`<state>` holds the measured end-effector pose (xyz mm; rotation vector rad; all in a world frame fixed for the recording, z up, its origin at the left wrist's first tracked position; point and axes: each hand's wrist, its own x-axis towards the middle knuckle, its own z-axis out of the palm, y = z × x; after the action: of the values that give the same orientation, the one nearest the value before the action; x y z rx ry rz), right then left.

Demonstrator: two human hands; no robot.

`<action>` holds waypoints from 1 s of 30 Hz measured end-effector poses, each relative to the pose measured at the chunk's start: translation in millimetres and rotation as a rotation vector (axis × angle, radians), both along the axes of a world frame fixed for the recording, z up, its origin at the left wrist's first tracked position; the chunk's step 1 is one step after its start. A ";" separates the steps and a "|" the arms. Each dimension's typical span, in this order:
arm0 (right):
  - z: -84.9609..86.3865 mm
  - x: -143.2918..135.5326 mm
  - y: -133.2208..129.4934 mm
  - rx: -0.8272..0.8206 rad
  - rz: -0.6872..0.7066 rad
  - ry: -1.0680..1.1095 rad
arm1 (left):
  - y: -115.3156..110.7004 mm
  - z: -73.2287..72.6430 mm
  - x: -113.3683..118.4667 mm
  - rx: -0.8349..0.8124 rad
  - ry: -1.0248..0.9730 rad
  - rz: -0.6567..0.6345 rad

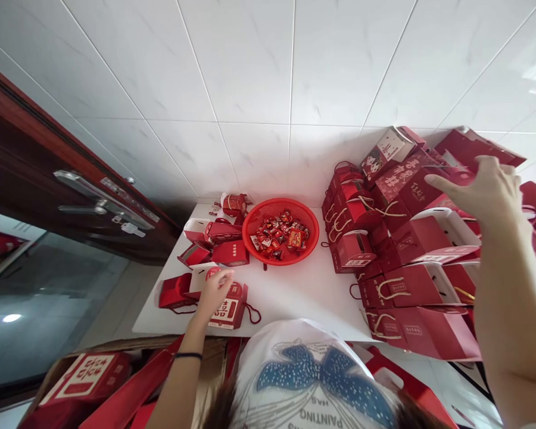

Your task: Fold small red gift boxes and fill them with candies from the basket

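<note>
My left hand (pixel 217 290) is over the top of a red gift box (pixel 229 316) with a white double-happiness panel, at the table's front left. Its fingers are bent and close together; whether they grip the box's top edge is hidden. A cord handle loops out at the box's right side. My right hand (pixel 495 187) reaches over the stacked red gift boxes (pixel 433 238) on the right, thumb and fingers spread, holding nothing. Between the hands, near the wall, stands a red plastic basket (pixel 315 235) with wrapped sweets (pixel 279 234) in it.
Several opened red boxes (pixel 230 253) crowd the left side of the white table (pixel 295 298). A cardboard carton (pixel 214 357) with more red boxes stands below at the front left. At the far left is a dark door (pixel 36 161) with a metal handle. A tiled wall (pixel 254 65) rises behind.
</note>
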<state>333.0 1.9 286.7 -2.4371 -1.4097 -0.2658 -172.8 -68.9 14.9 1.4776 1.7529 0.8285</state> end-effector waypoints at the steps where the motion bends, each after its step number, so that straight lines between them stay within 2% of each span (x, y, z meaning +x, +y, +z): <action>1: 0.8 -5.2 -5.3 0.042 0.004 0.037 | -1.1 -0.5 -7.0 -0.008 0.023 0.022; 3: -0.1 -19.4 -18.0 0.138 0.034 0.114 | -5.2 -1.7 -17.1 -0.031 0.084 0.064; 5: -7.1 -36.3 -31.8 0.277 0.144 0.101 | -11.7 -2.9 -22.0 -0.034 0.166 0.135; 7: -21.9 -54.4 -44.3 0.376 0.331 0.143 | -19.3 -4.3 -23.8 0.007 0.250 0.222; 9: -44.6 -73.4 -54.2 0.377 0.553 0.305 | -26.9 -6.1 -25.2 0.065 0.310 0.278; 11: -74.5 -93.0 -61.4 0.264 0.703 0.515 | -33.7 -8.3 -27.7 0.065 0.336 0.273; 14: -126.7 -121.8 -69.8 -0.055 0.817 0.794 | -42.3 -10.9 -30.5 -0.051 0.337 0.199; 16: -159.9 -139.5 -75.8 -0.209 0.859 0.869 | -46.9 -11.7 -28.5 -0.091 0.347 0.161; 19: -196.1 -162.6 -85.4 -0.367 0.893 0.906 | -50.9 -13.2 -17.5 -0.008 0.395 0.146; 22: -214.9 -179.8 -92.2 -0.488 0.915 0.934 | -49.5 -19.8 -1.3 0.034 0.410 0.071; 25: -225.1 -190.1 -94.2 -0.539 0.905 0.945 | -42.4 -31.2 12.3 -0.034 0.436 -0.026; 28: -234.4 -194.2 -93.8 -0.582 0.883 0.942 | -31.6 -39.5 18.8 -0.111 0.492 -0.020; 30: -241.2 -194.0 -93.6 -0.607 0.862 0.947 | -23.8 -40.0 19.3 -0.150 0.519 -0.014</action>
<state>139.0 -91.7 45.5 -1.5531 -1.9410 1.4467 -153.4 -92.7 -25.1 1.6997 2.1160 0.3048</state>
